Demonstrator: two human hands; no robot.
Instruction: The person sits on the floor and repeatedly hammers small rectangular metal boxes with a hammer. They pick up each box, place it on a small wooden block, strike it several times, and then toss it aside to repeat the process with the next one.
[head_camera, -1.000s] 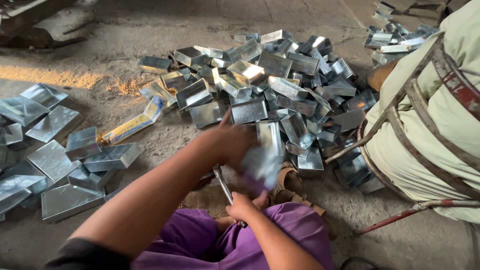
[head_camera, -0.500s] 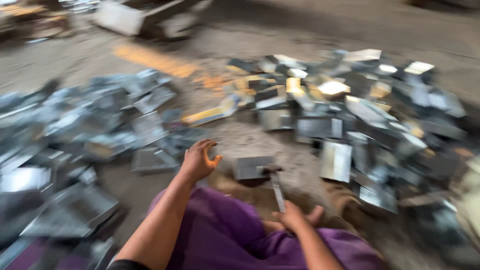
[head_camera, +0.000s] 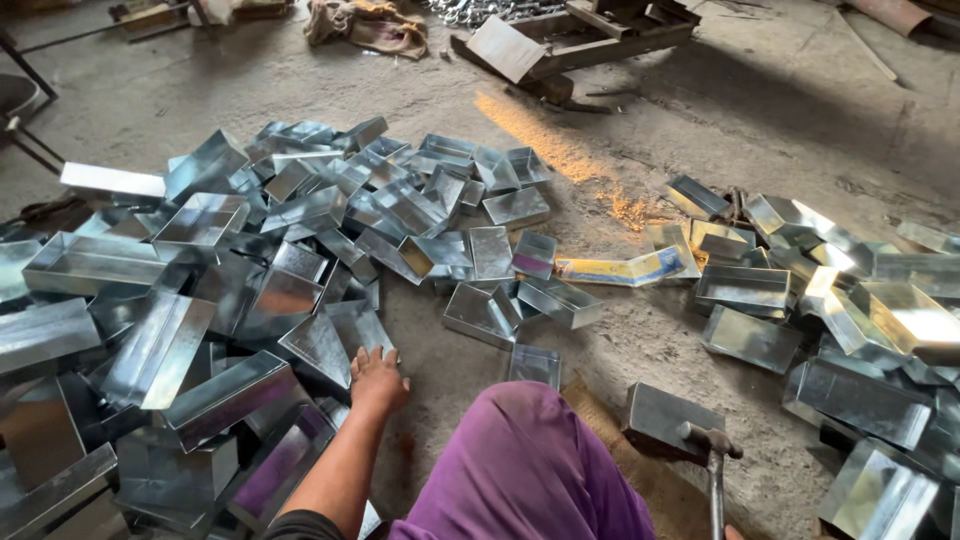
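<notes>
Galvanised grey sheet-metal trays, rectangular and open-topped, in two heaps on bare concrete floor: larger left heap, smaller right heap, well apart, with a few strays between.

Purple-clad knee at bottom centre, above a brown burlap mat.

Flattened yellow-and-blue sheet strip between the heaps.

Upturned grey metal box on the mat, just right of the knee.

Grey tray at near edge of left heap, tilted, open side up.

Left hand: palm down, fingers loosely spread, fingertips touching the near rim of that tray. Not closed on it, nothing pinched.

Steel-headed hammer: head touching or just over the near right corner of the upturned box, handle running down to the bottom edge.

Right hand: only a sliver at the bottom edge, by the hammer handle. Cannot tell whether closed on the handle.

Judged step: reach to the left heap, tray contacted, not yet gripped. A lift calls for fingers hooked over the rim and a pull clear of the overlapping neighbours, then a carry rightward across the knee, since the mat lies well right of the left hand.
</notes>
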